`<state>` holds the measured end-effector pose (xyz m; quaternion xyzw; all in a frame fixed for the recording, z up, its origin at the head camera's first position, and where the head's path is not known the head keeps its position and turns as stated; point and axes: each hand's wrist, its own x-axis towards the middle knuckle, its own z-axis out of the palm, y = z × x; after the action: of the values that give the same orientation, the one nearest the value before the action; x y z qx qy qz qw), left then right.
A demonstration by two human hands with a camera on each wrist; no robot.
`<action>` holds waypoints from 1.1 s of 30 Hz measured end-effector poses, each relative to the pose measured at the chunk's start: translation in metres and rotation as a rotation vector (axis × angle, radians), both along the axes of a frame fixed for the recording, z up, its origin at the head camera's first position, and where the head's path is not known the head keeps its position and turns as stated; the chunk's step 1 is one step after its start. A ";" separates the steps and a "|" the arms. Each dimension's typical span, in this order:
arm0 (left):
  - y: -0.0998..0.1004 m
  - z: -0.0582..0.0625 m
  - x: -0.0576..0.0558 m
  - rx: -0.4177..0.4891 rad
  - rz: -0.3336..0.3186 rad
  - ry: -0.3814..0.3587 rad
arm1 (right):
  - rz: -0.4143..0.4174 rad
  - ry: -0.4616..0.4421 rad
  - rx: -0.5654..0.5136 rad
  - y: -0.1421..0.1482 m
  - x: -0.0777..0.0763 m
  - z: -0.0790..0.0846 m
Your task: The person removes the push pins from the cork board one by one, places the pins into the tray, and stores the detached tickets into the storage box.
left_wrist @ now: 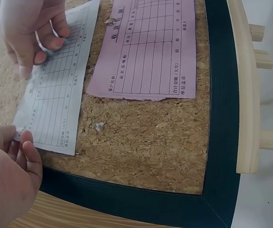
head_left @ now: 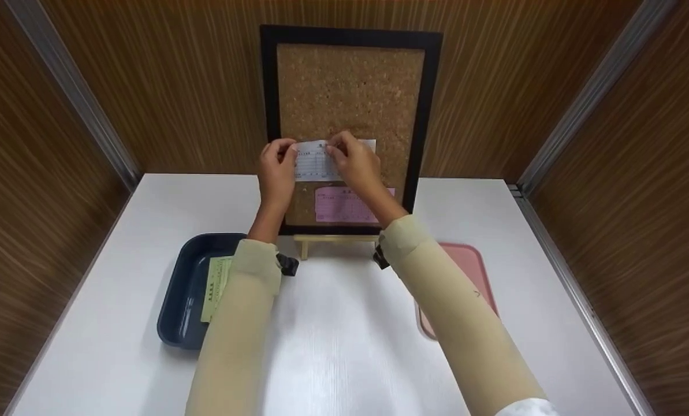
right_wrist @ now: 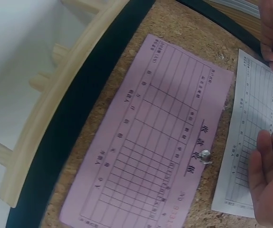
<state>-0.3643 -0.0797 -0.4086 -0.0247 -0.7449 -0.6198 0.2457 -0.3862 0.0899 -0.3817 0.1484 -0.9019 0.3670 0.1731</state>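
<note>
A white receipt slip [head_left: 315,164] with printed Chinese text and a grid lies against the framed cork board [head_left: 350,86]. My left hand [head_left: 277,173] pinches its upper left corner between thumb and index finger. At the slip's top edge, near the middle, my right hand [head_left: 356,164] brings thumb and index finger together; anything small between those fingertips is hidden. Its other fingers [right_wrist: 264,156] lie curled in front of the paper. Just below, a pink receipt slip [right_wrist: 150,137] hangs on the cork, held by a clear push pin [right_wrist: 204,156] at its top.
The board leans on a small wooden easel [head_left: 332,238] at the back of the white table [head_left: 327,346]. On the left, a dark blue tray [head_left: 174,306] holds green slips [head_left: 214,286]. A pink tray [head_left: 465,257] sits right, partly under the right forearm. Wood-grain walls enclose the table.
</note>
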 end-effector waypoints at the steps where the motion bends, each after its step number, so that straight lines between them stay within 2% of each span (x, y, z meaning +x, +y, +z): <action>1: 0.000 0.000 0.001 0.001 -0.002 0.002 | 0.013 -0.006 -0.012 0.001 0.001 -0.001; 7: -0.002 0.000 0.006 0.008 0.001 0.006 | 0.111 -0.022 -0.133 0.006 0.007 -0.009; 15: -0.008 0.001 0.017 0.014 0.012 -0.001 | 0.244 0.042 -0.293 0.016 0.022 -0.017; 20: -0.015 -0.001 0.028 0.027 0.015 0.045 | 0.309 0.077 -0.390 0.030 0.034 -0.020; 24: -0.018 -0.002 0.038 0.048 0.019 0.053 | 0.289 0.079 -0.425 0.047 0.048 -0.024; 33: -0.023 -0.004 0.065 0.097 0.015 0.041 | 0.222 0.015 -0.500 0.095 0.088 -0.042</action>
<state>-0.2995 -0.1024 -0.4130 -0.0196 -0.7091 -0.6525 0.2665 -0.2986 0.1854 -0.4238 0.2017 -0.7600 0.5940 0.1697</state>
